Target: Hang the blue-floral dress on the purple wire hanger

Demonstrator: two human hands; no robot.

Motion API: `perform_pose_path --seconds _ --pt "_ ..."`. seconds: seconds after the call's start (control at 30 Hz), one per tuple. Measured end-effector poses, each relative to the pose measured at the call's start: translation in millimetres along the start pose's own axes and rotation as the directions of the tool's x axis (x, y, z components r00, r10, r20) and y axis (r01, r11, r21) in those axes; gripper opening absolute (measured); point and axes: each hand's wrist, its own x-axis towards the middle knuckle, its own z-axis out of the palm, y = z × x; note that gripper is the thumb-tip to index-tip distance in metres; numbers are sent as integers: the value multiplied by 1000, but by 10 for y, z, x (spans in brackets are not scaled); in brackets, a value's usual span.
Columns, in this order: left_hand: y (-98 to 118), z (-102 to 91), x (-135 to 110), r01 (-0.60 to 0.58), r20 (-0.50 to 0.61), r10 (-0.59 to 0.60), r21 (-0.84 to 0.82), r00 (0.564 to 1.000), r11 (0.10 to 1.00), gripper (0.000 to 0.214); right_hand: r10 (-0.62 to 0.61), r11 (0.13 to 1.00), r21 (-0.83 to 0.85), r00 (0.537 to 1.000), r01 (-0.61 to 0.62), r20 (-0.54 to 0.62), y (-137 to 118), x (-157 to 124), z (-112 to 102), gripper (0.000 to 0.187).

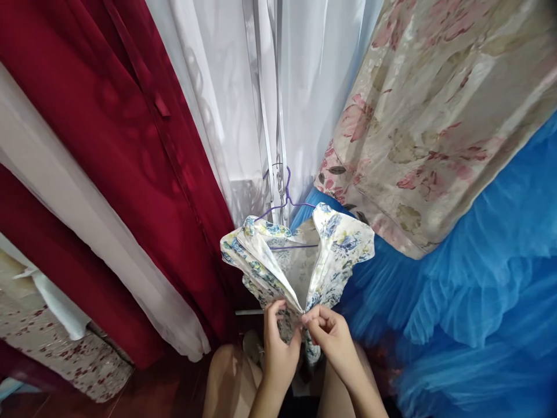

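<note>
1. Red cloth [143, 145]: hangs at left.
2. Blue tulle [452, 290]: at right.
3. Dress [342, 241]: flowered, between them, neck opening in a V.
4. Hanger [288, 200]: purple, inside the dress's shoulders.
5. Left hand [281, 348]: touches the dress; cannot tell whether gripping.
6. Right hand [329, 331]: pinches the V's foot.

The garment [337, 235] is white with blue and yellow flowers, its hanger [288, 199] purple.

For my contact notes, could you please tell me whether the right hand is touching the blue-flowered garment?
Touching: in the head view, the right hand pinches the blue-flowered garment at the bottom of its opening.
</note>
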Motion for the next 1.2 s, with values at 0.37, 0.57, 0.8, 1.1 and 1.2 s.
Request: perform_pose_path --seconds 0.37,0.57,0.8,1.1,1.2 --pt "72 38 57 -14 101 16 -13 995 1000 7 122 990 61 990 -126 67 -254 -19 135 29" --pt "58 -84 170 -131 200 111 88 973 987 16 53 975 219 998 -46 -26 -728 454 109 23" --pt "52 -120 222 -81 252 45 135 967 988 14 -153 923 357 988 147 -9 -1738 1085 221 20" --pt "851 -395 996 -204 92 208 -52 974 978 36 -220 955 190 974 227 -55 -1451 760 246 14" --pt "1253 -384 1477 -425 187 408 60 894 903 27 -306 947 89 952 307 -24 -1560 713 216 17"
